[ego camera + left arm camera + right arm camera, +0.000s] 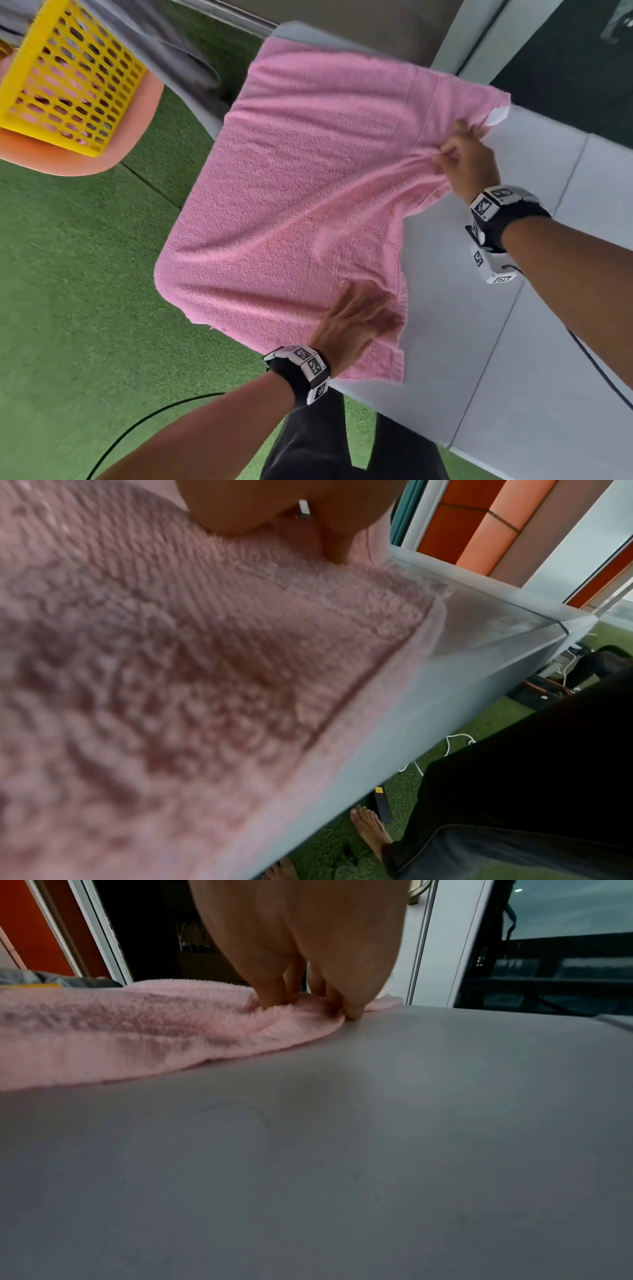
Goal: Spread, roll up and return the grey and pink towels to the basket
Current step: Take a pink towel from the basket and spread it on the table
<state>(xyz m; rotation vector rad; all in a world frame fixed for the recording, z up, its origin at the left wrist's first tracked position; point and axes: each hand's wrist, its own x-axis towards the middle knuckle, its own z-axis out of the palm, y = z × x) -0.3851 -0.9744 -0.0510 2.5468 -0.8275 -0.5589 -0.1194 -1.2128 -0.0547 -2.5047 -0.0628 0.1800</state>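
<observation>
The pink towel (298, 192) lies spread over the left end of the grey table (513, 342), its left edge hanging over the side. My left hand (356, 318) rests flat on the towel's near right part with straight fingers. My right hand (459, 154) pinches a bunched fold at the towel's far right edge, beside its white label (498, 116). In the right wrist view the fingertips (352, 1012) nip the towel (137, 1031) against the tabletop. The left wrist view shows the towel (171, 669) close up under my hand (260, 509). A yellow basket (68, 75) stands at the far left.
The basket sits on an orange seat (68, 161) over green turf (68, 274). A grey cloth (164, 44) lies behind the basket. Bare grey tabletop (342, 1150) stretches to the right of the towel. My dark trousers (342, 445) and a black cable (144, 421) are below.
</observation>
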